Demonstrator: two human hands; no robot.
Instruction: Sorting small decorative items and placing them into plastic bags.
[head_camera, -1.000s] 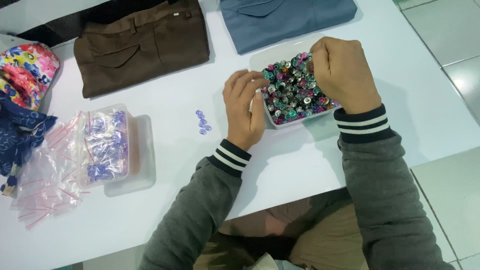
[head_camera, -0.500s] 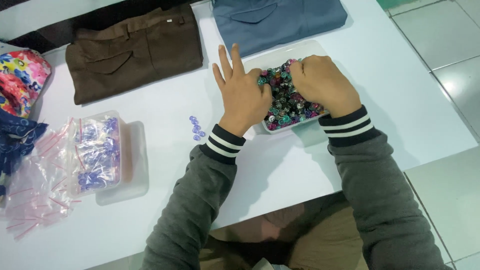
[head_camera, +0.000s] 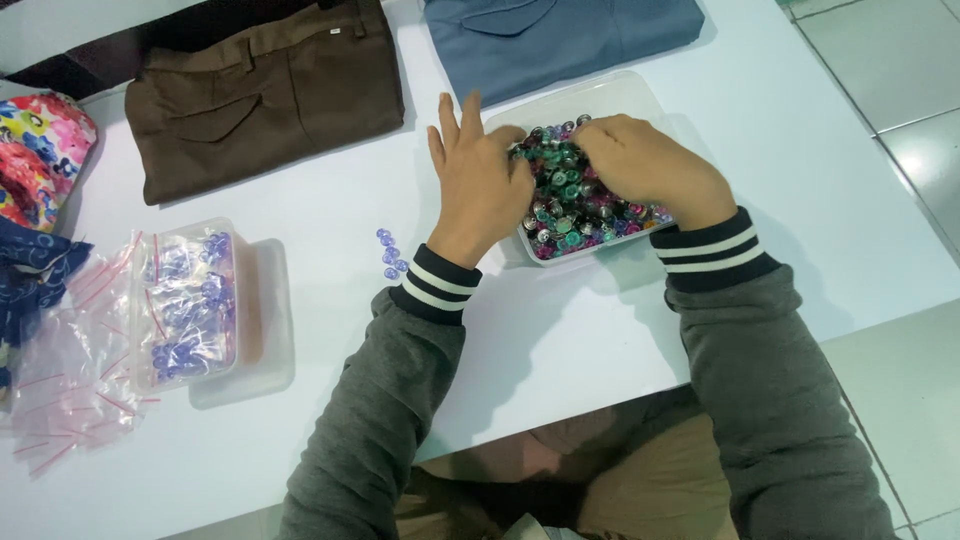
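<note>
Clear plastic tub of mixed-colour buttons (head_camera: 572, 205) at one o'clock, lidded clear tub of purple buttons (head_camera: 188, 305) at nine o'clock, red-striped zip bags (head_camera: 70, 385) beside it

White table (head_camera: 560, 340) with trays (head_camera: 640, 95), folded trousers (head_camera: 265, 95).

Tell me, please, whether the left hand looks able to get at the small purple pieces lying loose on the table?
Probably yes: the left hand rests at the clear tray edge, and the loose purple pieces lie just beside its wrist on bare table, nothing between.

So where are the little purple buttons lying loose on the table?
In the head view, the loose purple buttons lie on the white table, just left of the left hand's striped cuff.
</note>
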